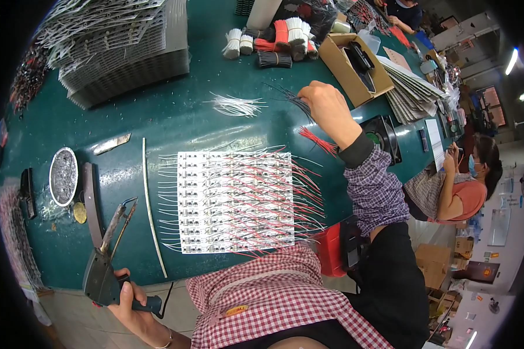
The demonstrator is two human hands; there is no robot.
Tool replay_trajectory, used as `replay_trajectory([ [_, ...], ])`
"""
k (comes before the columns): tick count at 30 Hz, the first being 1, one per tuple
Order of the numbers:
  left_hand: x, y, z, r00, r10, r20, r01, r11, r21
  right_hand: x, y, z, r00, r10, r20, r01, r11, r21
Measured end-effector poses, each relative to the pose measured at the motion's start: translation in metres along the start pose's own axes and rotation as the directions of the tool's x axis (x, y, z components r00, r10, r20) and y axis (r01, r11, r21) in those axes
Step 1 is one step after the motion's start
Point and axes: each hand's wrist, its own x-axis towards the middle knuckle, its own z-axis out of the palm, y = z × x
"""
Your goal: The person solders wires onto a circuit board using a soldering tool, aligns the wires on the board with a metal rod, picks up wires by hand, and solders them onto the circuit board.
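At the lower left, my left hand (135,311) is wrapped round the pistol grip of a dark soldering gun (101,278), its bent tip pointing up over the table. My right hand (326,107) reaches over the far middle, fingers closed on thin black wires (296,100). Just nearer lies a small bundle of red wires (318,141); left of it are loose white wires (236,105). Between my arms rests a white circuit board panel (206,203) with rows of small parts. Red, white and dark wires stick out from its sides and cross its face.
On the left are an oval metal dish (52,177), a dark bar (91,203) and a thin pale rod (149,206). Stacked panels (131,70) stand far left. Bundled wires (281,35), a cardboard box (361,87) and a fan (384,139) lie right. A co-worker (460,186) sits at right.
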Motion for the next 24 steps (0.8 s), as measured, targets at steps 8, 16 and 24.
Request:
replay_trajectory([
  [8, -0.001, -0.005, -0.009, 1.0, 0.004, 0.003, -0.004, 0.999, -0.049, 0.016, 0.009, -0.009, 0.991, 0.02, 0.135, 0.015, 0.966, -0.256],
  [16, 0.003, -0.007, -0.017, 1.0, -0.006, 0.001, 0.006, 0.999, -0.036, 0.016, 0.017, -0.028, 0.991, 0.055, 0.124, -0.013, 0.949, -0.316],
  [24, 0.004, -0.008, -0.013, 1.0, 0.014, -0.024, -0.016, 0.998, -0.053, 0.015, -0.015, -0.023, 0.97, -0.138, 0.199, 0.178, 0.963, -0.201],
])
